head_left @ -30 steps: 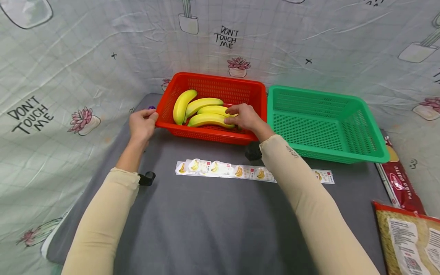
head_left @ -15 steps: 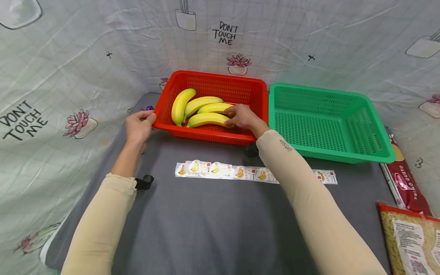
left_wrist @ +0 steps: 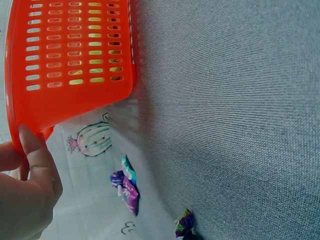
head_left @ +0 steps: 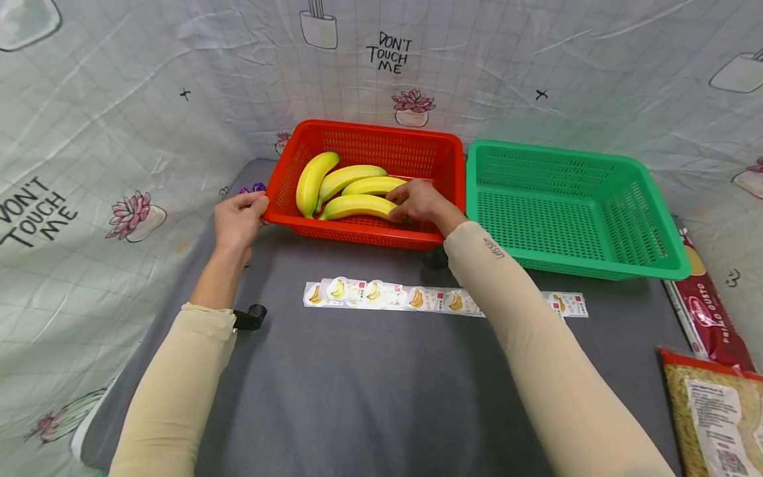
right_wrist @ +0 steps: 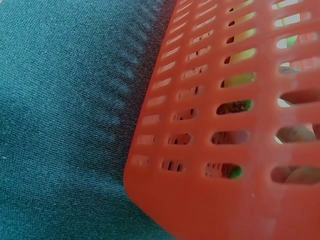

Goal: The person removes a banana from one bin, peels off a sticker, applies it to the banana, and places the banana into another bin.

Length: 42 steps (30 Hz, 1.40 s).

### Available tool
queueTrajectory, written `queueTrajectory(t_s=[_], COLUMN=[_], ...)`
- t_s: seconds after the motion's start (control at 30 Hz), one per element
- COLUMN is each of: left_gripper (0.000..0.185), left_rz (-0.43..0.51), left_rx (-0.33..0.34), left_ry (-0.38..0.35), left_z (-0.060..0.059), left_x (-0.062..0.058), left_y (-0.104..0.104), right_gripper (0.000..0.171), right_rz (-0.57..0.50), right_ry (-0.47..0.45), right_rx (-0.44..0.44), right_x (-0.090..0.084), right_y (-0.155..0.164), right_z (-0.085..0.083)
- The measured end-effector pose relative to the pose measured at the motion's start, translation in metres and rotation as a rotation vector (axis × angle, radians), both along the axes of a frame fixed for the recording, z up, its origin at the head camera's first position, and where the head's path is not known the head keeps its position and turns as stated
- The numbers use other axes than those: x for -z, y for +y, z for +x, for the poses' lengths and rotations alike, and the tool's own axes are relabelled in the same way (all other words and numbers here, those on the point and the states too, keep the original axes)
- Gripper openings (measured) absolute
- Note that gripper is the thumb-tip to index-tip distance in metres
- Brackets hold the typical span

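The red basket (head_left: 381, 240) holds several yellow bananas (head_left: 317, 184), some lying side by side. My left hand (head_left: 237, 222) pinches the basket's front left corner between thumb and fingers, and the left wrist view shows the thumb (left_wrist: 31, 142) on the rim. Inside the basket, toward its right side, my right hand (head_left: 422, 202) reaches in from above. Its thumb and fingers grip the right end of the front banana (head_left: 357, 207), covering that tip. In the right wrist view the basket wall (right_wrist: 200, 200) hides most of this hand, with bits of fingers (right_wrist: 295, 134) showing through the slots.
A green basket (head_left: 572, 267) stands right beside the red one. In front lies a row of banana stickers (head_left: 381, 293), partly under my right arm. A red packet (head_left: 709, 305) and a grain bag (head_left: 715, 411) lie at right. Small wrapped sweets (left_wrist: 127, 185) lie behind the left corner.
The right hand's fingers have closed in on the front banana's right end, and that banana has shifted slightly left. My left hand keeps its hold on the rim. The head view has shifted slightly.
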<state>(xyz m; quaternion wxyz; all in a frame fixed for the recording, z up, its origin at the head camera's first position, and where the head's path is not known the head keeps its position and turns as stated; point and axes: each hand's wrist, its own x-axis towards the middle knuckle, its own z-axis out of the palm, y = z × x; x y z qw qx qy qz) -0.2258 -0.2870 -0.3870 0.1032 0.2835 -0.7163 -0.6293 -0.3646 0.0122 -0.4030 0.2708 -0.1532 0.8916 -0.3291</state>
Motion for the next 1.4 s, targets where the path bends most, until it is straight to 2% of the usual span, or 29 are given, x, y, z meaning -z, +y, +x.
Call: queueTrajectory(t_s=[0.13, 0.3, 0.5, 0.73, 0.97, 1.13, 1.23, 1.4], left_gripper=[0.039, 0.039, 0.04, 0.04, 0.041, 0.042, 0.042, 0.042], left_rz=[0.022, 0.043, 0.049, 0.032, 0.046, 0.05, 0.046, 0.045], left_rx=[-0.007, -0.007, -0.002, 0.006, -0.011, -0.019, -0.011, 0.002], left_ry=[0.009, 0.034, 0.016, -0.005, -0.018, -0.009, -0.012, -0.007], left_z=[0.0, 0.0, -0.002, -0.004, -0.003, -0.001, -0.002, -0.002], left_x=[0.001, 0.001, 0.003, 0.002, 0.0, 0.0, 0.0, 0.0], left_y=[0.0, 0.0, 0.001, 0.002, -0.001, -0.004, -0.002, 0.0], right_gripper=[0.053, 0.051, 0.05, 0.049, 0.048, 0.045, 0.044, 0.044], right_rz=[0.012, 0.047, 0.04, -0.097, -0.214, -0.237, -0.237, -0.273], right_ry=[0.015, 0.095, 0.132, 0.174, 0.171, 0.237, 0.262, 0.278], right_rx=[-0.006, -0.026, -0.026, -0.011, -0.053, -0.121, -0.16, -0.175], right_x=[-0.003, -0.012, -0.029, -0.06, -0.08, -0.067, -0.049, -0.012], right_y=[0.002, 0.008, 0.02, 0.053, 0.093, 0.116, 0.129, 0.144], right_z=[0.001, 0.001, 0.007, 0.027, 0.065, 0.104, 0.13, 0.17])
